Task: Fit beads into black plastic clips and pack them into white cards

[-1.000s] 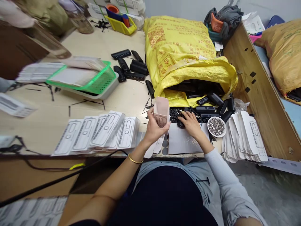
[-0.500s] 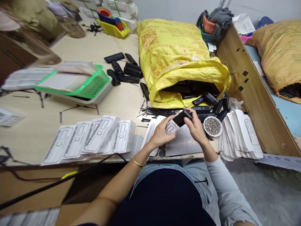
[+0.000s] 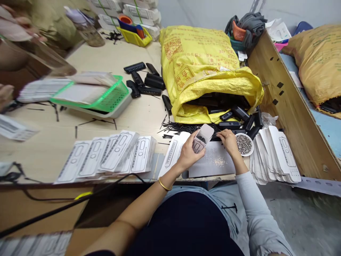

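Observation:
My left hand (image 3: 189, 155) is closed around a small white printed carton (image 3: 208, 131), tilted with its top flap up. A black plastic device (image 3: 203, 138) sits inside it, mostly hidden by the walls. To the right, my right hand (image 3: 229, 141) has its fingertips pinched together at the edge of a heap of thin black rods (image 3: 183, 128); whether a rod is between them is hidden. A grey sheet (image 3: 207, 170) lies below both hands with small pale bits on it. Beside my right hand is a white bowl (image 3: 251, 151) of small metal pieces.
Flat white cartons (image 3: 279, 160) are stacked on the right; several filled-looking cartons (image 3: 106, 156) lean at left. A yellow sack (image 3: 202, 46) spills black devices behind. A green basket (image 3: 117, 94) stands further left. A wooden partition (image 3: 293, 96) edges the right side. Another person's hand (image 3: 5, 96) shows far left.
The black device has gone down into the carton in my left hand. My right hand has let go of it and moved right, to the black rods.

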Demonstrator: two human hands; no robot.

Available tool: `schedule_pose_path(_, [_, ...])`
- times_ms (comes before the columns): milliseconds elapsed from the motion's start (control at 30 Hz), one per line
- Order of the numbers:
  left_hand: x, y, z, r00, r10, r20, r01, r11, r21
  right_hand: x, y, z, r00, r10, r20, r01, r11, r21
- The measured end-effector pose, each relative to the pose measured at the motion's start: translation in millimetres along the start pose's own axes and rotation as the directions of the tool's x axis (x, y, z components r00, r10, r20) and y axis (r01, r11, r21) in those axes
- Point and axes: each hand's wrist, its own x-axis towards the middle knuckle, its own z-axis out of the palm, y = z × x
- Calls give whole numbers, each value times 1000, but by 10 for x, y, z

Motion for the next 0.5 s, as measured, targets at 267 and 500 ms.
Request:
schedule_pose_path(267, [28,74,134,999,22,36,-25,996,86,-2,-377,-419,869,356,-343,-73,778,624])
schedule_pose_path(500, [4,83,182,993,99,59,-101,995,25,-152,-1065,-381,962,78,-260,37,912,408])
